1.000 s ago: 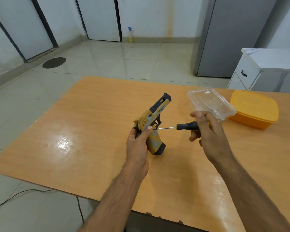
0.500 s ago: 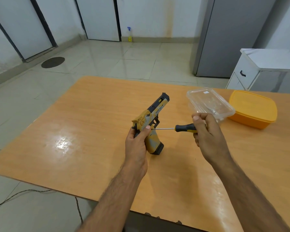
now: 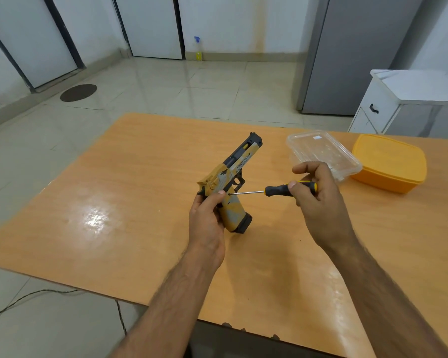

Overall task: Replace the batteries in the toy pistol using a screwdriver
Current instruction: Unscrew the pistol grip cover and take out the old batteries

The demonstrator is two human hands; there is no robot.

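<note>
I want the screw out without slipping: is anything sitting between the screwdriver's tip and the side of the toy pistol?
Nothing visible. The black-and-yellow-handled screwdriver, gripped by the right hand, has its bare metal shaft running straight to the tan and grey toy pistol. Its tip meets the pistol's side just beside the left hand thumb, which lies close but not across it.

Clear plastic container (image 3: 321, 152) near far right edge of wooden table (image 3: 140, 202) – touching orange lidded box (image 3: 389, 162). Off-table: white cabinet (image 3: 409, 104), spray bottle (image 3: 198, 49), floor cable (image 3: 23, 298).
</note>
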